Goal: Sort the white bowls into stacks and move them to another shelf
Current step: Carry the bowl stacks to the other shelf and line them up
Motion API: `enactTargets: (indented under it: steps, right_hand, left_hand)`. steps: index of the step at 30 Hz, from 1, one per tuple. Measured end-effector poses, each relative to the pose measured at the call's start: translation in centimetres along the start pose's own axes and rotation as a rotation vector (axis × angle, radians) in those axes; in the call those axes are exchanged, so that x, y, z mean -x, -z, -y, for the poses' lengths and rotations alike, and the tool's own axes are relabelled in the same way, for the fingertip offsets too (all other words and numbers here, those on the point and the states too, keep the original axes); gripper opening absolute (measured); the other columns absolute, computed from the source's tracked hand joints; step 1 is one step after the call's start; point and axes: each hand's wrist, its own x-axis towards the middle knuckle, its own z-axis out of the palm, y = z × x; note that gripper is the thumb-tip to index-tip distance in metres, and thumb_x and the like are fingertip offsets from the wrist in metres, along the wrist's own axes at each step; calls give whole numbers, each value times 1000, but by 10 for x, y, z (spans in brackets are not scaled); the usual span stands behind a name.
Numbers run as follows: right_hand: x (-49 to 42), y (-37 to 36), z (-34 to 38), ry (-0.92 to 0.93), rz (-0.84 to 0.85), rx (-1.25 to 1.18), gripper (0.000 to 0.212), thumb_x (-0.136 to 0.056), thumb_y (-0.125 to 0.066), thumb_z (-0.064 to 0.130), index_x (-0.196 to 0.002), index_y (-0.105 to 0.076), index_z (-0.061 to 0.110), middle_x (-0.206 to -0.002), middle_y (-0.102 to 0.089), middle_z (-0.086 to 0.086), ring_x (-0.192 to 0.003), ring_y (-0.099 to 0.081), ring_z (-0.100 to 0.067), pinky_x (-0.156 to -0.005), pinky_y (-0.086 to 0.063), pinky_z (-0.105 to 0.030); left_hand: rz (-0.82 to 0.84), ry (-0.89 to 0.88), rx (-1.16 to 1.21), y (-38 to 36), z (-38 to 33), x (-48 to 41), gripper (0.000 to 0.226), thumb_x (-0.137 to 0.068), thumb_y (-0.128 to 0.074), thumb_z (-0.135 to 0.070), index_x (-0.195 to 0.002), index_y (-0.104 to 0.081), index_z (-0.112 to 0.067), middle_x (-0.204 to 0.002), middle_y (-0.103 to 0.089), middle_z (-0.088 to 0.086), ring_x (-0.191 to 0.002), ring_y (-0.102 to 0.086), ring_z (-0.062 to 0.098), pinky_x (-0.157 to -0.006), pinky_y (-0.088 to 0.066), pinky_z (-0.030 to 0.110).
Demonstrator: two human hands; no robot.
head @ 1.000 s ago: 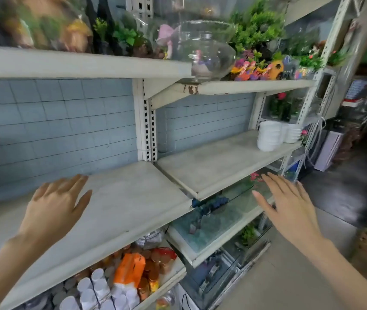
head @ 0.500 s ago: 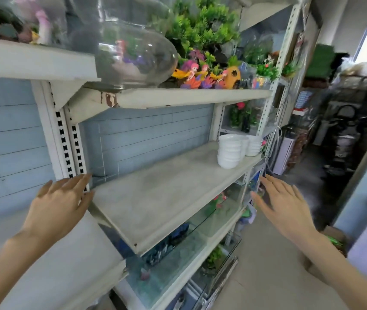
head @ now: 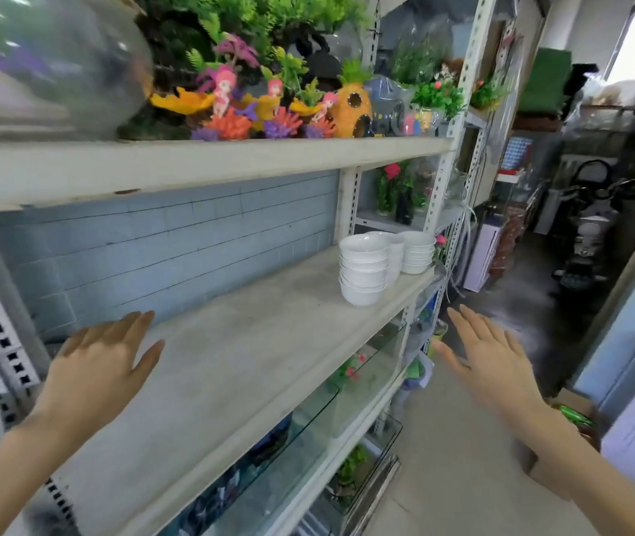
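Stage, as judged: approach; nothing lifted yet. Left hand (head: 95, 365) and right hand (head: 489, 357): flat, fingers straight, empty. Stacked glossy white round bowls (head: 364, 270): far right end of pale grey shelf board (head: 230, 353). Next: reach far right, cup one stack at base.

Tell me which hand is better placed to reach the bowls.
Probably the right hand: open and nearer the bowls at the far end of the shelf; the left hand, also open, is farther back.
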Motion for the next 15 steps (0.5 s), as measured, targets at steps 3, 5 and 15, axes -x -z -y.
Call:
enactTargets:
  steps: [3,5,15]
  right_hand:
    - [-33,-20,-28,35,11,-19,67,-93,-26,59,-150,-15,25,-158,-14,3,-145,-11,-17,-116,-10,-40]
    - [-52,-31,-48,73,31,-38,68,-93,-25,60,-150,-14,25,-158,-14,3,-145,-10,-17,-116,-8,-39]
    - [-139,-67,-146,259,92,-21,69,-93,-25,60,-150,-12,23,-158,-14,2,-145,-12,-16,-116,-12,-38]
  left_hand:
    - [49,46,-25,-18,-22,-11,64,-86,-31,-45,-114,-63,2,-107,-68,22,-85,-68,43,-74,-53,57]
    - [67,105,-20,-28,-40,-17,62,-91,-34,-48,-120,-60,0,-114,-66,22,-92,-66,44,-81,-51,58]
    - [60,303,122,-42,-181,-51,66,-90,-40,-50,-139,-46,-6,-137,-52,17,-122,-52,40,-105,-36,55]
